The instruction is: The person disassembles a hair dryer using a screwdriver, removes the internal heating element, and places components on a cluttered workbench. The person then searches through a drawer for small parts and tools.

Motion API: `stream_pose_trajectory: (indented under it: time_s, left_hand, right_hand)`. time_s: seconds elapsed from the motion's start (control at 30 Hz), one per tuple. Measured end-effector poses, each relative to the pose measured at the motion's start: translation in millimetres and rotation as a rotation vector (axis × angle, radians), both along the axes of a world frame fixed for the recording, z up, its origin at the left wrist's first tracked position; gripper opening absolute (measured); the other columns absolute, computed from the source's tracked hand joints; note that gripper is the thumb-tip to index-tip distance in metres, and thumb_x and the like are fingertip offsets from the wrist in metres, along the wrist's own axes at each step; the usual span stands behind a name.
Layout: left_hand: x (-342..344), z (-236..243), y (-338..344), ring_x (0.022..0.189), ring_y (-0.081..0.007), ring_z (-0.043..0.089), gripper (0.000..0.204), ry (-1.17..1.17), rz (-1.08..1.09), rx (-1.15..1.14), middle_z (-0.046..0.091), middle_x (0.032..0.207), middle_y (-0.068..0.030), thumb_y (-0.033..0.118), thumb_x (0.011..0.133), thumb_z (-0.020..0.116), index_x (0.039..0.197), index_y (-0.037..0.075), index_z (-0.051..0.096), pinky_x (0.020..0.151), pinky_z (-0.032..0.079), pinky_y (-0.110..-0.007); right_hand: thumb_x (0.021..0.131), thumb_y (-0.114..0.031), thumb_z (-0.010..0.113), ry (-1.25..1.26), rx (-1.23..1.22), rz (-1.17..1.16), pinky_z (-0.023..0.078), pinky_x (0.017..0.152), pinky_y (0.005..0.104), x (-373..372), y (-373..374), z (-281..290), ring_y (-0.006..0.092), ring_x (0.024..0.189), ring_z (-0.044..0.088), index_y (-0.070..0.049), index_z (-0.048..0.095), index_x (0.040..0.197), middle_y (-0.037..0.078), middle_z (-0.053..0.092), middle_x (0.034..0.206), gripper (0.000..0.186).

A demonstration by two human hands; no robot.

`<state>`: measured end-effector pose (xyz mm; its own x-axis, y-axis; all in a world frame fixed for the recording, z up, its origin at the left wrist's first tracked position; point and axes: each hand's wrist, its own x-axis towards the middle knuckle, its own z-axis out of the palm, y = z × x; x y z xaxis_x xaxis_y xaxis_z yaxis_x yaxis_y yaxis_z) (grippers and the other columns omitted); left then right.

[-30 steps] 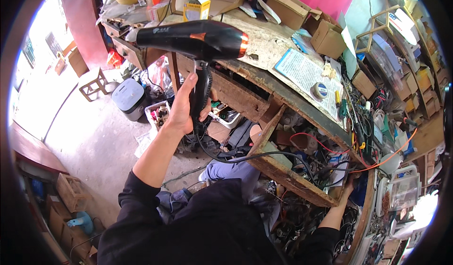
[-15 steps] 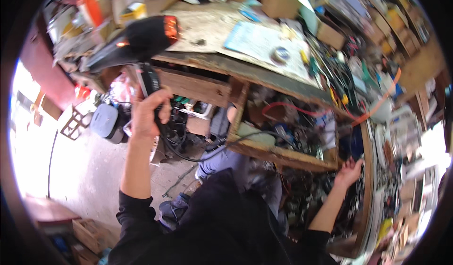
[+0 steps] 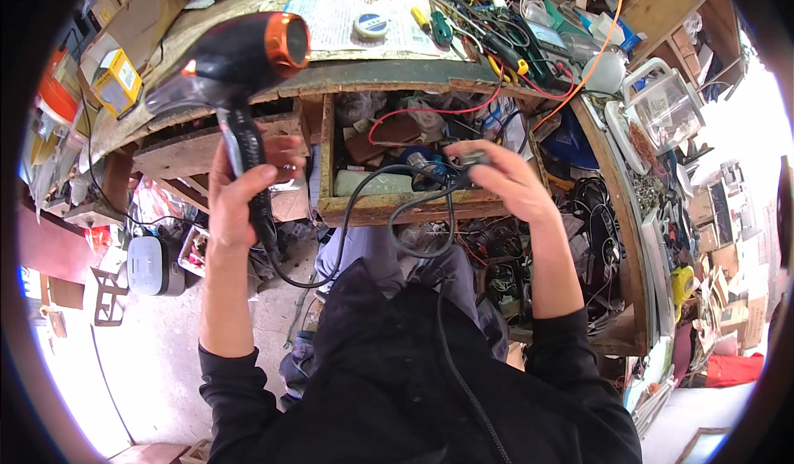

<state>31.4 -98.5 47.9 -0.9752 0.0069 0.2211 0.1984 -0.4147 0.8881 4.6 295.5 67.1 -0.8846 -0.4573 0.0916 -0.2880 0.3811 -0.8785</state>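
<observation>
My left hand [image 3: 236, 187] is closed around the handle of a black hair dryer [image 3: 231, 55] with an orange rim, held up in front of the workbench. The nozzle points left. A black cord [image 3: 343, 216] runs from the bottom of the handle in loops to my right hand [image 3: 509, 179]. Thumb and fingers there pinch the gathered cord and a small dark grey piece, perhaps the plug, over an open wooden drawer [image 3: 413, 208]. Another length of cord hangs down across my front.
On the workbench [image 3: 248, 17] lie a printed sheet [image 3: 331, 30], a round tin [image 3: 370, 26], screwdrivers and red and orange wires. Clutter fills the drawer. A yellow box [image 3: 117, 82] stands at left, plastic bins [image 3: 666, 100] at right, and a grey case [image 3: 149, 265] below left.
My right hand has come up from low on the right to the drawer and now grips the cord. My left hand still holds the hair dryer. The view has turned rightward.
</observation>
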Motion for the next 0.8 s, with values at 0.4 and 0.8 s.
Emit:
stream_pose_trajectory:
  time_s: [0.4,0.8]
  left_hand:
    - [-3,-5,31,0.130,-0.0352,0.062,0.069,0.041,-0.247,0.142,0.062,0.137,-0.0264,-0.010,0.083,0.069,0.145,0.000,0.041,0.116,0.044,-0.048]
    - [-34,30,88,0.115,-0.0174,0.065,0.069,0.108,-0.199,0.004,0.068,0.124,-0.0077,-0.005,0.085,0.078,0.146,0.004,0.048,0.096,0.056,-0.034]
  right_hand:
    - [0.091,-0.025,0.075,0.309,0.428,0.284,0.047,0.079,0.0498,-10,-65,3,0.0448,0.092,0.060,0.002,0.057,0.102,0.024,0.062,0.094,0.034]
    - [0.090,-0.008,0.075,0.632,0.085,-0.081,0.052,0.071,0.0348,-42,-105,66,0.0249,0.076,0.067,0.000,0.063,0.106,0.015,0.071,0.090,0.021]
